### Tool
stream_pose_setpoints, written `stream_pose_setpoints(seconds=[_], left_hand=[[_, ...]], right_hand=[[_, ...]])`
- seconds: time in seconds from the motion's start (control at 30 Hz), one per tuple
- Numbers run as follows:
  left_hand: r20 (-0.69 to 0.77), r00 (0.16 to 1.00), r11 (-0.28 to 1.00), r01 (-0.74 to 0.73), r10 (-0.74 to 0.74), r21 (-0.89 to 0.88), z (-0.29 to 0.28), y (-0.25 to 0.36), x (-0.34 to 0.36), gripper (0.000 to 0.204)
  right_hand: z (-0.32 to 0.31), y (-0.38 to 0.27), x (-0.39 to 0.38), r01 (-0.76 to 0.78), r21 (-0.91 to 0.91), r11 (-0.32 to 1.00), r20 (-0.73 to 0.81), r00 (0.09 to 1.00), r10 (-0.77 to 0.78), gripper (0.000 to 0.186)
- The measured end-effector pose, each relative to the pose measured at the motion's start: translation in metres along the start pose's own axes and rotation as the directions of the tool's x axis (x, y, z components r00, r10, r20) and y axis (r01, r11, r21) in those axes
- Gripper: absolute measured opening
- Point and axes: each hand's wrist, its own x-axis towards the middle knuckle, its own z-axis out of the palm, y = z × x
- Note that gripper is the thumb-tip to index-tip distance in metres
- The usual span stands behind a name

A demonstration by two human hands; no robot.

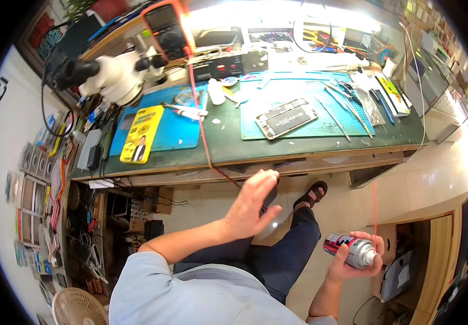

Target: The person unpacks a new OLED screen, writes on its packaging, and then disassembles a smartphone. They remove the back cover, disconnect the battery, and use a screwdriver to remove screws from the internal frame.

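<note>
My right hand [353, 262] is wrapped around a spray can [351, 250] with a red, black and silver body. It is tilted, its white nozzle end pointing right, and a thin red straw [375, 206] rises beside my fingers. In front of my body, short of the bench's front edge, my left hand [253, 206] is raised in the air with fingers stretched and nothing in it. An opened smartphone [286, 118] lies on the light blue work mat [253, 130], its dark battery showing. Neither hand touches the phone.
Tweezers and thin tools [347, 108] lie right of the phone. A white bottle [216, 92], a yellow card package [141, 134] and a microscope [112, 78] stand or lie to the left. A red cable [200, 119] hangs over the bench's front edge [244, 169]. A fan [79, 307] is lower left.
</note>
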Motion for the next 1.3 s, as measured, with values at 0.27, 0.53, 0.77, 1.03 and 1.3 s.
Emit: stream_pose_setpoints(seconds=[0.27,0.53,0.77,1.03,1.3], left_hand=[[0.060,0.998,0.986,0.008,-0.018,0.169,-0.004,-0.067,-0.046,0.046],[0.154,0.926,0.814,0.213,-0.344,0.541,0.038,-0.132,-0.147,0.056],[0.100,0.650,0.657,0.742,-0.754,0.134,0.038,-0.131,-0.142,0.055],[0.458,0.441,-0.085,0.642,-0.771,-0.762,0.114,-0.170,-0.128,0.038],[-0.274,0.307,0.411,0.720,-0.911,-0.559,0.069,-0.192,-0.182,0.030]], right_hand=[[0.022,0.047,0.020,0.116,0.125,0.985,0.010,0.993,-0.118,0.065],[0.056,0.015,0.088,0.370,0.096,0.924,0.210,0.900,-0.382,0.072],[0.066,0.012,0.070,0.321,0.144,0.936,0.166,0.925,-0.343,0.074],[0.065,-0.017,0.050,0.275,0.017,0.961,0.170,0.946,-0.274,0.073],[0.070,-0.047,0.039,0.253,0.040,0.967,0.113,0.960,-0.256,0.074]])
